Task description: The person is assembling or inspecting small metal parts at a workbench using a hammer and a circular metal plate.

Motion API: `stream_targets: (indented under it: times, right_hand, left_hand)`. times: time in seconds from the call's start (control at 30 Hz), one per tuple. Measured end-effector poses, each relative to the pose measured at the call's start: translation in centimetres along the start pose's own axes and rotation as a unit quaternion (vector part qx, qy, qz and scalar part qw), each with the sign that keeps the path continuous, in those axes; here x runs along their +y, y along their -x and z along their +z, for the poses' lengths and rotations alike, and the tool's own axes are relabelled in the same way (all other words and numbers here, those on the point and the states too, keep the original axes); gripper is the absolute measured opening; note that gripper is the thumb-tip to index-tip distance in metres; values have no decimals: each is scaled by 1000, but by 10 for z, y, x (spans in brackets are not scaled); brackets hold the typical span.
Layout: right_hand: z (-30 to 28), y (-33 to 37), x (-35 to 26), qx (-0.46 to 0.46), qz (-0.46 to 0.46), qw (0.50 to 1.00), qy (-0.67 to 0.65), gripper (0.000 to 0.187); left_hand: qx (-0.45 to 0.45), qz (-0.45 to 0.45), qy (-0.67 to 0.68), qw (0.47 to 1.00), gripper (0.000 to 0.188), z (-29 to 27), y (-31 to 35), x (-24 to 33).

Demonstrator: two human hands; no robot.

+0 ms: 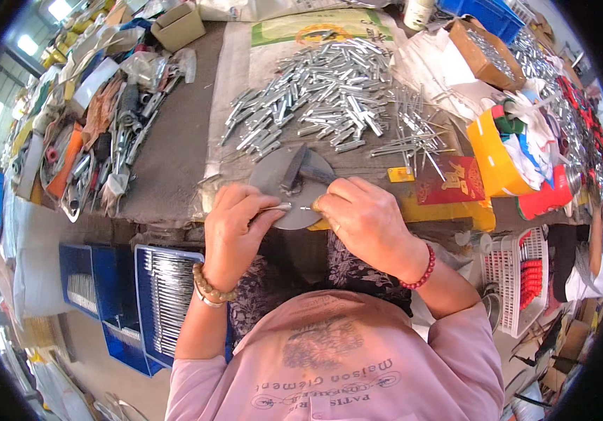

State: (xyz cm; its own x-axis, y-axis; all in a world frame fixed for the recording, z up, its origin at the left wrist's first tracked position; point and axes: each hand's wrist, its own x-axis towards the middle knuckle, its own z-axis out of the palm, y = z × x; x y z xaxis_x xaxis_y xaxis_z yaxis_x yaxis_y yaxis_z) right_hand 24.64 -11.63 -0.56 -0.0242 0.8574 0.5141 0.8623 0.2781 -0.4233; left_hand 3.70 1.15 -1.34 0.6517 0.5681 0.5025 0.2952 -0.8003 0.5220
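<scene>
Carefully now: your left hand pinches a small metal sleeve and your right hand pinches a thin pin, meeting over the grey disc at the table's near edge. Misaligned, the pin could slip and drop.

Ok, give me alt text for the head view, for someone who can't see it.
Both hands meet over a round grey plate at the workbench edge: the left hand pinches a thin metal pin and the right hand pinches a small metal piece facing it. A pile of metal sleeves lies behind.
</scene>
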Motion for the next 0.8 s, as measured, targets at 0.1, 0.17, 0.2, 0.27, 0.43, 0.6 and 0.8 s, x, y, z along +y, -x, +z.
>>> stream_targets:
  times: [0.1, 0.17, 0.2, 0.27, 0.43, 0.6, 0.8]
  right_hand:
    - [3, -5, -3, -17, -6, 1000, 13, 12]
    - [3, -8, -3, -30, -18, 999, 28, 10]
    - [4, -9, -3, -31, -18, 999, 28, 10]
    - [7, -12, -4, -36, -7, 999, 29, 10]
    - [13, -16, -6, -22, -8, 1000, 21, 10]
    - [15, -16, -6, -14, -26, 1000, 3, 11]
    - [15, -20, -5, -34, -32, 999, -3, 12]
  left_hand:
    - [2, -37, 11, 999, 19, -2, 7, 1]
    - [-1, -40, 5, 999, 19, -5, 9, 0]
    - [-4, -41, 0, 999, 20, -5, 9, -1]
    - [-3, -40, 3, 999, 20, -6, 11, -1]
    - [-8, -52, 31, 998, 21, -5, 14, -6]
    - [-5, -64, 56, 996, 21, -5, 16, -7]
    - [-7, -73, 50, 996, 20, -2, 16, -5]
